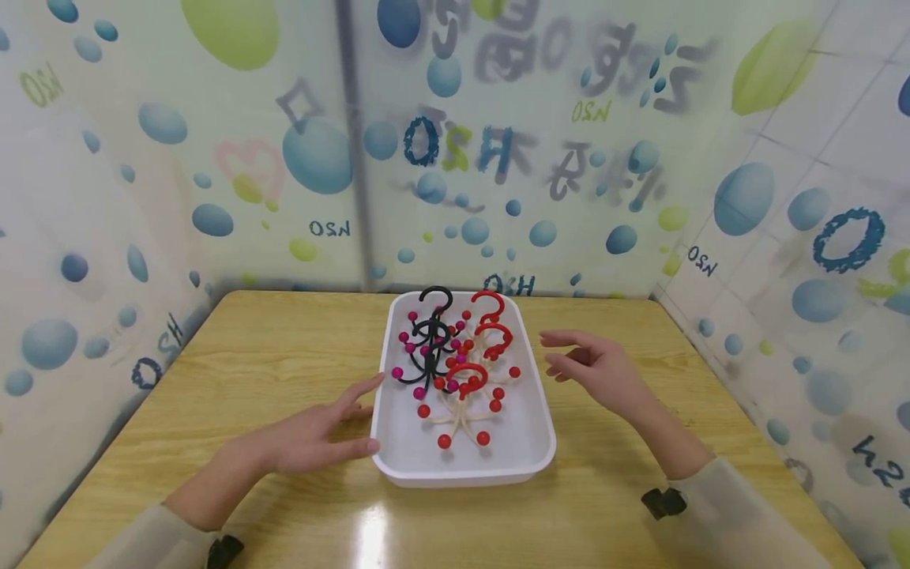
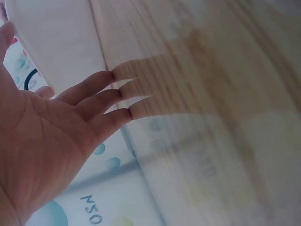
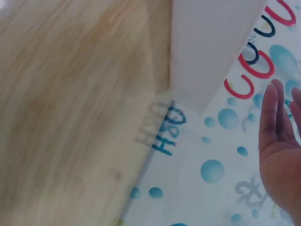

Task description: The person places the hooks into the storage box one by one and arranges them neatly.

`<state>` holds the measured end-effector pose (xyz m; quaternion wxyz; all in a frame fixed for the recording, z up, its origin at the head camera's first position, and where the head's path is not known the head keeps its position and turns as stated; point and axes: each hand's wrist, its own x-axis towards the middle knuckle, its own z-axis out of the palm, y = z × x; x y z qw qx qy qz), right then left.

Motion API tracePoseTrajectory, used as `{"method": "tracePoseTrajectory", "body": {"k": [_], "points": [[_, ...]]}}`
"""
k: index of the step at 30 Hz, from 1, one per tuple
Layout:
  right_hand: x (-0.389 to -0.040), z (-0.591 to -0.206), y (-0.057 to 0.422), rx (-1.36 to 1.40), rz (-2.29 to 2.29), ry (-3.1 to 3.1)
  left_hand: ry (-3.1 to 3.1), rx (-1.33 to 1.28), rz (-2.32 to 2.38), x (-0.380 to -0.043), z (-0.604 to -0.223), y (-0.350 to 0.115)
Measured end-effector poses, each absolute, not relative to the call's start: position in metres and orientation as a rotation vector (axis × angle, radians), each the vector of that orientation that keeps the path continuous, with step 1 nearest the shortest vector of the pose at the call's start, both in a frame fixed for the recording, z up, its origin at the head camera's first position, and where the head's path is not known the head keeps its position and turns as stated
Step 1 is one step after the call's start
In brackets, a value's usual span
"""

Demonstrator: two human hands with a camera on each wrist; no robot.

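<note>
A white plastic tray holds several hooks: black hooks with magenta-tipped prongs on its left, red hooks with cream prongs and red ball tips on its right and front. They overlap, so some prongs are hidden. My left hand lies along the tray's left side, fingers extended, thumb and fingertips at the rim; whether they touch cannot be told. On the other side, my right hand hovers apart from the tray, its fingers loosely bent and holding nothing. The right wrist view shows hook tops above the tray wall.
The tray stands on a wooden table, near its back edge. Patterned panels with blue and green bubbles rise behind the table and along both sides.
</note>
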<state>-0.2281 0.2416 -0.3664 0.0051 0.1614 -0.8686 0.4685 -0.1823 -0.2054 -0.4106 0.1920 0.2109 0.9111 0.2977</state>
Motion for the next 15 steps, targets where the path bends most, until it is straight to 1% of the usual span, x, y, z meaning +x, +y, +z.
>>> {"method": "tracePoseTrajectory", "body": {"k": [6, 11, 15], "points": [[-0.230, -0.370, 0.254, 0.459, 1.298, -2.761, 2.573, 0.586, 0.826, -0.185, -0.409, -0.206], [-0.229, -0.372, 0.259, 0.466, 1.025, -2.830, 2.611, 0.514, 0.845, -0.187, -0.405, -0.208], [-0.227, -0.371, 0.261, 0.473, 0.786, -2.899, 2.814, 0.493, 0.734, -0.193, -0.398, -0.210]]}}
